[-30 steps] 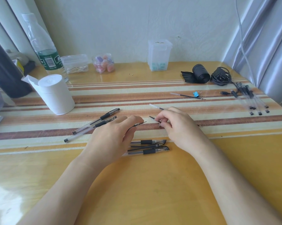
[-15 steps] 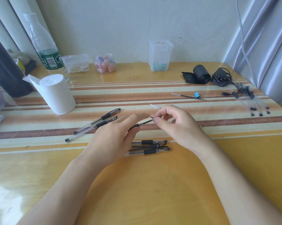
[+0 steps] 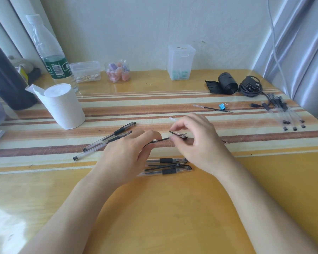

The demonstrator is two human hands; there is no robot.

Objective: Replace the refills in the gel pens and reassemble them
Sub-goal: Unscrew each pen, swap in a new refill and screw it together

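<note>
Left hand: grip pinching one end of the thin black refill.
Right hand: fingertips pinching its other end, just above the tabletop.
Gel pens: bunched beneath both hands.

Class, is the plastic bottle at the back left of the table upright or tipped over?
Upright. The bottle stands with its cap at the top, behind the white paper roll; its base is partly hidden.

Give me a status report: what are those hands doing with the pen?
Left hand grips thin black refill. Right hand at its free end, grip unclear. Black cap close by; spare pens near wrists.
</note>
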